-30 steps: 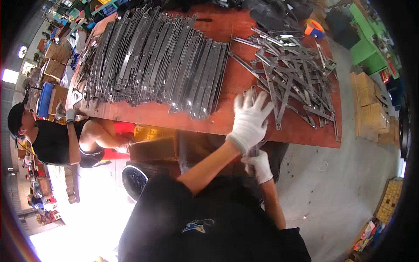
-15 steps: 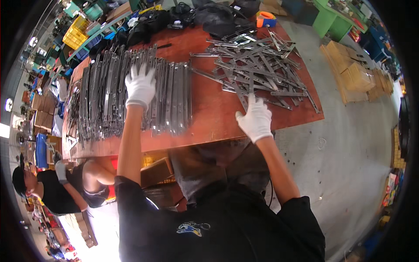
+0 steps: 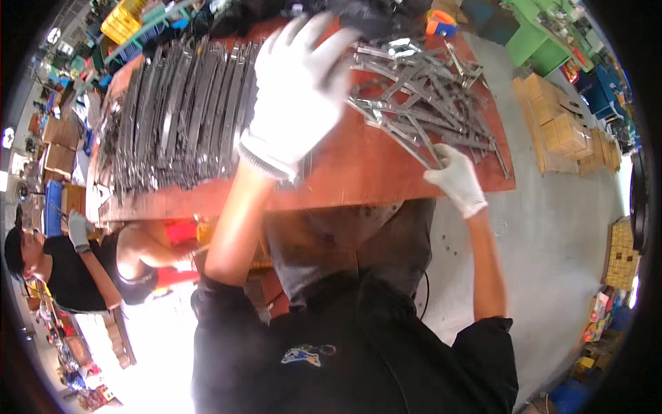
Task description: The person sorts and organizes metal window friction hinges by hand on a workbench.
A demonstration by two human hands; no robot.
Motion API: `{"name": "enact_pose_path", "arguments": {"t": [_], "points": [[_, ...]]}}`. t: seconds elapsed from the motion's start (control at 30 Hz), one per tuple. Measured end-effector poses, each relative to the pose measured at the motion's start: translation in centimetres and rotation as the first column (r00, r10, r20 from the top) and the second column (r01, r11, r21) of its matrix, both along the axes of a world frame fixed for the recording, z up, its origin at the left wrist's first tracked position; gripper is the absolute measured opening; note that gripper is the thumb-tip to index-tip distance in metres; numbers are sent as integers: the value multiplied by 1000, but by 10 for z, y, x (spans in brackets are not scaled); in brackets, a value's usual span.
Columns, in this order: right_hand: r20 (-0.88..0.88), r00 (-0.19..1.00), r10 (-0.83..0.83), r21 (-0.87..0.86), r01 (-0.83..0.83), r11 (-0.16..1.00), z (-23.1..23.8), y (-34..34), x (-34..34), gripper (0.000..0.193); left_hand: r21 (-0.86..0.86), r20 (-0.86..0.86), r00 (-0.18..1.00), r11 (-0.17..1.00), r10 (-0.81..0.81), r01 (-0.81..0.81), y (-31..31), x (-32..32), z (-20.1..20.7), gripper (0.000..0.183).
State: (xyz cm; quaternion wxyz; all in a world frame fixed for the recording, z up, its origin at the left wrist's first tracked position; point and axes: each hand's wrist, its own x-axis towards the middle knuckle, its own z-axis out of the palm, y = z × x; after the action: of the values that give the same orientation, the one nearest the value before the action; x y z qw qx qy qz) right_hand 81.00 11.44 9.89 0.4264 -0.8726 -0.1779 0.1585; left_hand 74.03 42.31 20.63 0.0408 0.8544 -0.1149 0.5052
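My left hand (image 3: 296,90), in a white glove, is raised above the red-brown table (image 3: 358,172) with its fingers spread and nothing in it; it looks blurred. Under it lies a neat row of long dark metal strips (image 3: 172,117). My right hand (image 3: 456,178), also gloved, rests at the near edge of a loose pile of grey metal strips (image 3: 420,103) and grips the end of one of them.
Another person (image 3: 76,269) in a black top and white gloves crouches at the table's left end. Cardboard boxes (image 3: 562,131) sit on the floor to the right. Green machinery (image 3: 545,34) stands at the far right, yellow crates (image 3: 127,21) at the far left.
My left hand has lifted off the ordered row of strips and swung up toward the camera. My right hand has shifted right along the loose pile and taken hold of a strip.
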Motion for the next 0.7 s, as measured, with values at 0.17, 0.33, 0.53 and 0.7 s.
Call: {"name": "enact_pose_path", "arguments": {"t": [0.17,0.33,0.53,0.7], "points": [[-163,986,18,4,-18,1000,23,-9,-11,38,-128,1,952,944,-307,304,-74,13,16,30],[-716,691,-93,155,287,945,10,-15,-34,33,-29,-408,907,995,-102,98,-138,3,-8,42],[-560,828,14,-148,-117,982,39,-10,-57,20,122,-683,715,989,149,-89,-152,33,-48,37],[-475,880,17,-148,-99,984,32,12,-86,28,23,-719,686,991,111,-135,-140,24,-70,37]]}}
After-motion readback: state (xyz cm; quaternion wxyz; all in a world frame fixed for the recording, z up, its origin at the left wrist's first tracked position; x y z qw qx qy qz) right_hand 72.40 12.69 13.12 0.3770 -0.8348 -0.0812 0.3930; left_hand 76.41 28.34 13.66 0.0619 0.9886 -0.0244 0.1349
